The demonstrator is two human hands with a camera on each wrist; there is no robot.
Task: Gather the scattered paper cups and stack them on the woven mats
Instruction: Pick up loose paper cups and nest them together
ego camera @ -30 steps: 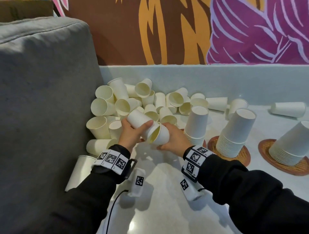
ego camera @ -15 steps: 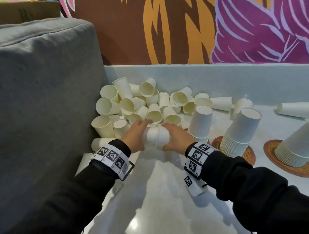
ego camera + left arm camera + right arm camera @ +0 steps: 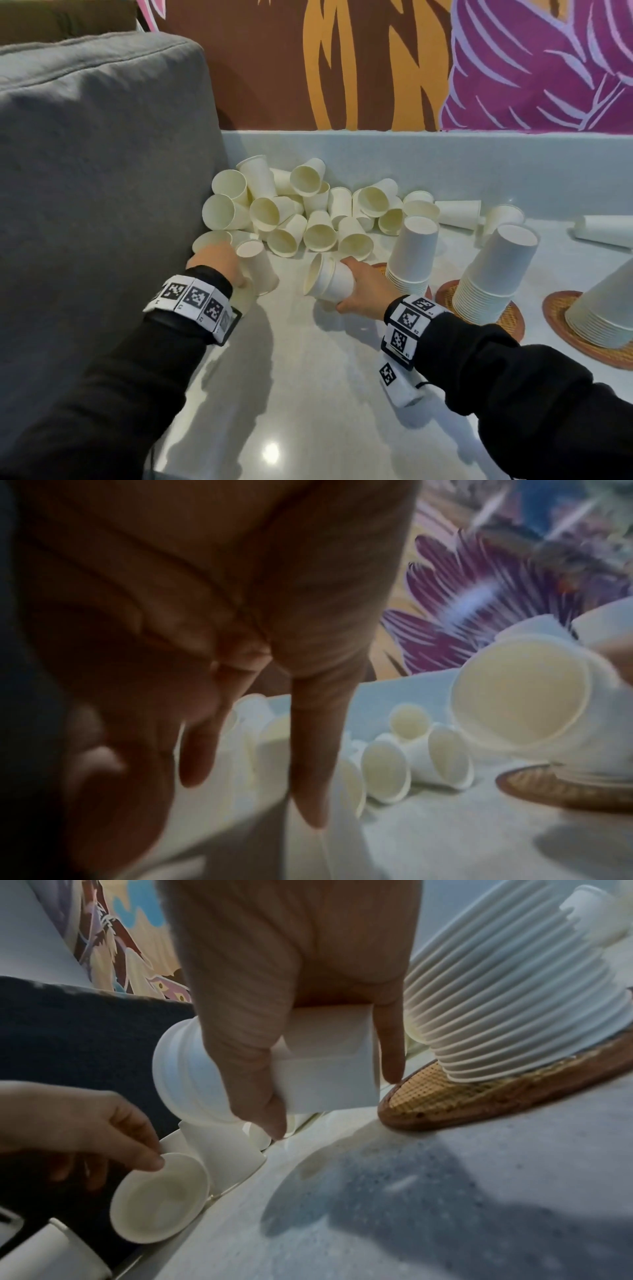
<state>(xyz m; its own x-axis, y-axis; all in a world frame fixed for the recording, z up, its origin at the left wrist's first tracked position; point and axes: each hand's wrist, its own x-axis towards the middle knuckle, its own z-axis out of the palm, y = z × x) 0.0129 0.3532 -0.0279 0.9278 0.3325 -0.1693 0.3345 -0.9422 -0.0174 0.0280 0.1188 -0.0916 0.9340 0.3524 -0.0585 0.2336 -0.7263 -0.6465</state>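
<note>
White paper everywhere in the head view: loose paper cups (image 3: 308, 219) lie heaped at the countertop's (image 3: 291, 394) back-left corner against a grey cushion (image 3: 96, 171), and three inverted stacks stand on woven mats (image 3: 507, 317) toward the right edge. The right hand (image 3: 363, 291) grips a short nested bundle of cups (image 3: 325, 279) held sideways, mouth to the left. The left hand (image 3: 219, 263) reaches to an upside-down cup (image 3: 257, 269) beside the cushion.

The left wrist view is blurred; the fingers (image 3: 311, 750) hang fairly straight over the cups, and I cannot tell whether they grip anything.

From the right wrist view, the right hand's thumb (image 3: 246, 1069) and fingers wrap the nested bundle (image 3: 274, 1069), just beside the nearest woven mat (image 3: 479, 1099) and its ribbed stack (image 3: 496, 1001). The left hand's fingertips (image 3: 147, 1158) touch the rim of a loose cup (image 3: 161, 1196) (a pinch looks likely, not certain).

To do this well, take that cup by its rim, align it squarely with the bundle's open mouth, and slide it in without crushing the thin wall.
</note>
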